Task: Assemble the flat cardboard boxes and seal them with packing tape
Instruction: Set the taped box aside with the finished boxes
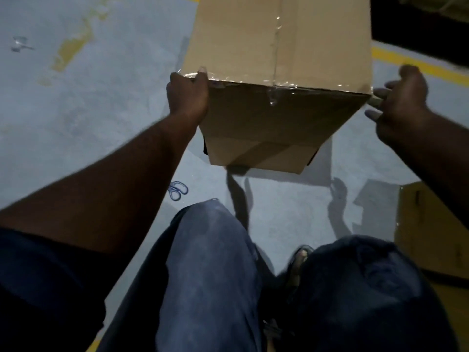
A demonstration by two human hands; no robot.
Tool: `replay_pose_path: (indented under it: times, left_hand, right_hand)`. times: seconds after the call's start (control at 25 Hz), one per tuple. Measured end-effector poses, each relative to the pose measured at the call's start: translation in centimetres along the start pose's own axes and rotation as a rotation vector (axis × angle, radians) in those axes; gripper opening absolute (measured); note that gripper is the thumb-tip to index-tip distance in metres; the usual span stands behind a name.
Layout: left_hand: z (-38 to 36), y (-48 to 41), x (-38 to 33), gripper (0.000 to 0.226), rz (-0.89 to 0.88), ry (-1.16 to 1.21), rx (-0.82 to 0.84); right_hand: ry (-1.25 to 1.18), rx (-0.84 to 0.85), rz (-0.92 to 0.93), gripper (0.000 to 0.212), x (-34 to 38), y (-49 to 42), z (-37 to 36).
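Left hand grips box corner, thumb on top; right hand, fingers loosely spread, just beside opposite corner.

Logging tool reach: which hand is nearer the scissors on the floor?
Left. The left hand grips the box corner, just above the scissors in view; the right hand is by the opposite corner.

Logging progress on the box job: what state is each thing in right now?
cardboard box: assembled, centre seam sealed with clear tape.
left hand: grips the box's near left corner, thumb over the top edge.
right hand: open, fingers spread beside the near right corner; contact unclear.
scissors: lying on the floor, only the handles show.
second cardboard piece: on the floor, untouched.
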State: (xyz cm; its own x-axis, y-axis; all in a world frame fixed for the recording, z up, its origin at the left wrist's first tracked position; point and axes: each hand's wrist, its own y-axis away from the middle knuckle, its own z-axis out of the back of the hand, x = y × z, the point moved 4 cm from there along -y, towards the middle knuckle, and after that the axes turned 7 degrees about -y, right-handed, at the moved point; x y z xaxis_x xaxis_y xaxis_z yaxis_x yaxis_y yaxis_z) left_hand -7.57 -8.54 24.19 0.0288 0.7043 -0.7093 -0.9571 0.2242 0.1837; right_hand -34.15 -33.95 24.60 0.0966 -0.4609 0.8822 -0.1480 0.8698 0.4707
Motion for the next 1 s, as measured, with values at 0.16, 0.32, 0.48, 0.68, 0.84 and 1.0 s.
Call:
replay_pose_path:
  times: [0.16, 0.32, 0.48, 0.68, 0.84, 1.0]
  left_hand:
    - [-0.4, -2.1, -0.3, 0.077, 0.077, 0.050, 0.047]
    - [-0.5, -4.3, 0.4, 0.118, 0.132, 0.151, 0.203]
    - [-1.0, -4.0, 0.2, 0.102, 0.098, 0.193, 0.224]
    - [0.3, -4.9, 0.5, 0.101, 0.009, 0.223, 0.321]
    - [2.1, -5.9, -3.8, 0.091, -0.124, 0.092, 0.387]
    - [1.2, -6.9, -4.9, 0.117, -0.115, -0.080, 0.257]
  right_hand:
    - [0.254, 0.205, 0.063, 0.047, 1.3, -1.0, -3.6]
    - [0.343, 0.180, 0.047, 0.070, 0.5, -2.9, -4.0]
    - [0.357, 0.121, 0.070, 0.078, -0.5, -2.6, -4.2]
    - [0.350, 0.043, 0.056, 0.066, -3.3, 2.7, -2.8]
    - [0.381, 0.288, -0.284, 0.045, -8.4, 10.6, -1.9]
    - [0.475, 0.797, -0.709, 0.050, -9.6, 15.4, -3.3]
